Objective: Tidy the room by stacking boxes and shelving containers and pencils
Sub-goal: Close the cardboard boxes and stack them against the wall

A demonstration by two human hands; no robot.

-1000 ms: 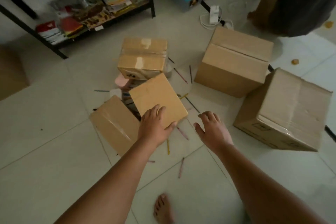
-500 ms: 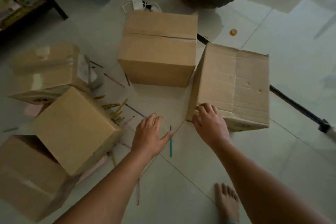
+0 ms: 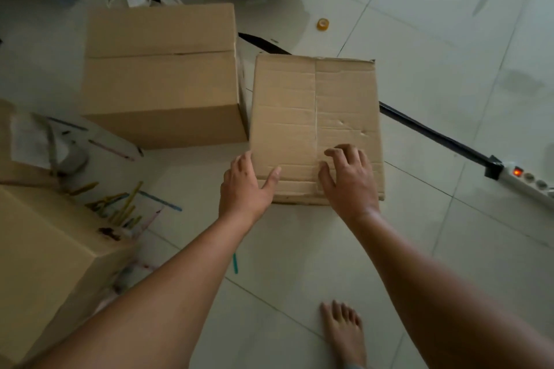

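Item one: creased cardboard box (image 3: 314, 117), centre of the floor, top flaps closed along a middle seam. I see the left hand (image 3: 244, 186) at its near left corner, the thumb lying on the top face, the other fingers going down the left side wall where I cannot tell how they lie. The right hand (image 3: 349, 178) rests on the near part of the top, fingers bent and slightly spread with tips pressing on the cardboard, thumb splayed to the left.

Item two: second cardboard box (image 3: 162, 75), just to the left of the first and almost touching it, closed, smoother.

Item three: large box (image 3: 51, 266) at near left, closed, partly cut off by the frame edge.

Item four: loose coloured pencils (image 3: 120, 207) scattered on the tile between the near-left box and the far-left one; one teal pencil (image 3: 235, 262) lies apart, near my left forearm.

Item five: white power strip (image 3: 530, 183) with a lit red switch at the right edge, a black cable (image 3: 431, 132) running from it behind the creased box.

Item six: small roll of tape (image 3: 323, 24) on the far tiles.

Item seven: a bare foot (image 3: 344, 329) at the near edge.
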